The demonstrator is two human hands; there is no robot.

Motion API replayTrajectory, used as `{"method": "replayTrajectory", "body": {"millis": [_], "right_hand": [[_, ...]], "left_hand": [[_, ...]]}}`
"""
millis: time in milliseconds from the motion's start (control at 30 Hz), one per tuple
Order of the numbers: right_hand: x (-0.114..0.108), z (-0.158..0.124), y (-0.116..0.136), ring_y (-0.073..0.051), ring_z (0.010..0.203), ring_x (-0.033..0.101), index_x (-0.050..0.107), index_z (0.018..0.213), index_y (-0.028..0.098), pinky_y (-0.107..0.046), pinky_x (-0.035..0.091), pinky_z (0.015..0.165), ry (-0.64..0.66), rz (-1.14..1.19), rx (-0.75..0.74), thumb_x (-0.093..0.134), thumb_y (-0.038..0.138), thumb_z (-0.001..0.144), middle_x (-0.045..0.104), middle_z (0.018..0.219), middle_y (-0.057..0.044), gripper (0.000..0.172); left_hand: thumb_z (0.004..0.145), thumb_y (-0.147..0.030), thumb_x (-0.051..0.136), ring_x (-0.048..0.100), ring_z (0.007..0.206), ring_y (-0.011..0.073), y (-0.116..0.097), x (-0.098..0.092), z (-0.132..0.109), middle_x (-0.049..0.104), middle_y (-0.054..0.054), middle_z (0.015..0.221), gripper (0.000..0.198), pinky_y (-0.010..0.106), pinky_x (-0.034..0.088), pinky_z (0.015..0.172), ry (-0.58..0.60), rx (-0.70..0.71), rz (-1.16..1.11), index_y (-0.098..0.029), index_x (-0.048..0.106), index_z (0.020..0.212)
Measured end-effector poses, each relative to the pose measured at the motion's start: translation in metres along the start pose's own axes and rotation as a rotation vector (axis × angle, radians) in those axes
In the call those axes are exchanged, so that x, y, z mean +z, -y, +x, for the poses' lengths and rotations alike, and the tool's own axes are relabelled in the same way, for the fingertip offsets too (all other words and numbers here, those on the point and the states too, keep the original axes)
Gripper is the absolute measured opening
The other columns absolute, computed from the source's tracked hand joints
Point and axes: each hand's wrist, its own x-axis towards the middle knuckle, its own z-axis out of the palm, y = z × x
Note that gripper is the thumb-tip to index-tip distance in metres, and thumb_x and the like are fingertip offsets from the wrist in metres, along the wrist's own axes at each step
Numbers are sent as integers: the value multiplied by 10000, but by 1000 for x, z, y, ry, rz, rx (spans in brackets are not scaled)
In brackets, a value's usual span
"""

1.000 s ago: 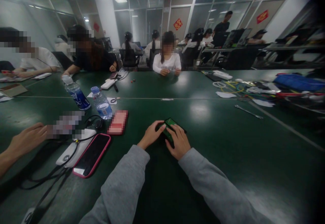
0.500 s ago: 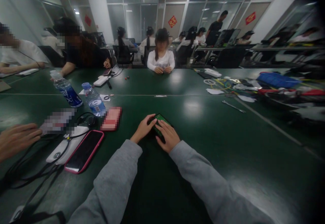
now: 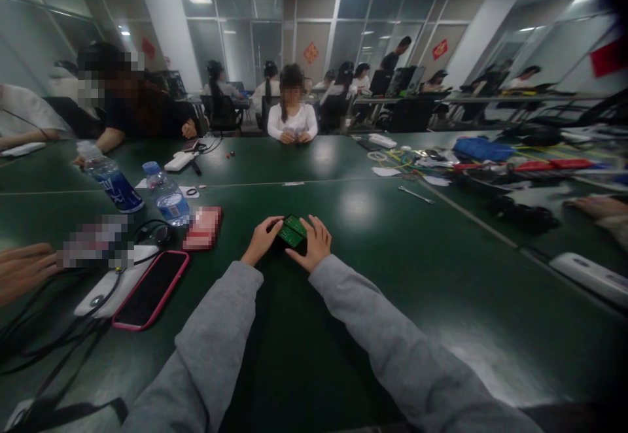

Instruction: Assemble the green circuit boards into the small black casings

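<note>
A small green circuit board (image 3: 293, 229) with a dark border and a dark line across it lies between my hands, low over the table; whether it touches the surface I cannot tell. My left hand (image 3: 263, 238) grips its left side, thumb on the near face and fingers curled behind. At the right side, my right hand (image 3: 314, 242) holds it between thumb and index finger. The other right fingers are spread and raised. Both forearms are in grey sleeves.
To the left lie a pink-framed phone (image 3: 151, 290), a white device (image 3: 115, 282) with black cables, a red case (image 3: 202, 229) and two bottles (image 3: 169, 197). A wrench (image 3: 416, 194) and tangled cables lie at the right. Other people sit around, one hand (image 3: 27, 269) at left.
My right hand has slid off the board's face to its right edge, its fingers spreading, so more green shows. The view has turned slightly right and up.
</note>
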Motion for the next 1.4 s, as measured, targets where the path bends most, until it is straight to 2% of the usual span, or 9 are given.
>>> {"method": "replayTrajectory", "body": {"millis": [133,267,433,533,600,833,1067,1200,1400], "right_hand": [[8,1,-8,-389,1394,264,258,1476,171,-587,302,1073,-13,48,146,702,624,676,249,1502,-209,1021],[14,4,-17,-389,1317,380,202,1491,175,-597,408,1001,1,185,226,753,569,654,334,1406,-216,1077],[17,6,-20,-371,1285,413,212,1475,143,-574,435,1022,13,329,119,791,455,654,350,1337,-214,1051],[15,6,-18,-361,1278,420,243,1458,150,-576,426,1040,61,358,35,785,437,664,369,1316,-201,1003],[13,7,-16,-365,1265,426,266,1445,154,-582,430,1033,62,361,15,783,443,657,387,1300,-196,986],[8,7,-13,-360,1236,444,302,1419,144,-546,475,989,35,360,43,769,440,645,411,1279,-193,951],[9,7,-13,-347,1245,433,294,1426,175,-543,460,1004,49,374,56,777,424,638,391,1292,-174,957],[10,8,-15,-337,1260,422,295,1423,123,-508,425,1058,28,376,69,783,410,636,383,1283,-188,969],[11,8,-17,-351,1281,410,216,1477,171,-554,412,1051,67,376,86,814,407,600,356,1332,-180,1087]], "left_hand": [[897,-433,547,605,1159,219,2,0,1,661,99,1245,400,385,456,1021,-8,-23,9,-189,647,1199],[914,-464,508,570,1223,223,-4,-1,-1,639,104,1293,461,393,410,1079,-5,-60,31,-187,614,1266],[957,-510,379,481,1330,208,-7,0,-3,543,89,1419,523,379,333,1140,35,-119,-29,-198,568,1331],[955,-520,374,425,1376,200,-6,1,-2,488,78,1470,542,363,289,1165,27,-135,-21,-205,532,1367],[952,-518,383,447,1358,200,-5,2,-2,508,84,1452,543,352,307,1154,16,-128,-24,-195,535,1362],[937,-462,444,575,1212,214,-9,1,-1,630,112,1308,475,361,404,1075,-25,-74,-12,-151,631,1243],[904,-481,507,595,1186,231,-4,-1,0,655,107,1272,480,378,420,1061,-45,-50,96,-165,647,1238],[918,-488,478,592,1193,230,-3,-1,-2,657,91,1274,472,382,424,1059,-63,-33,128,-184,653,1234],[920,-476,480,599,1180,230,-5,-1,-4,668,85,1254,448,388,427,1055,-69,-19,131,-193,665,1214]]}}
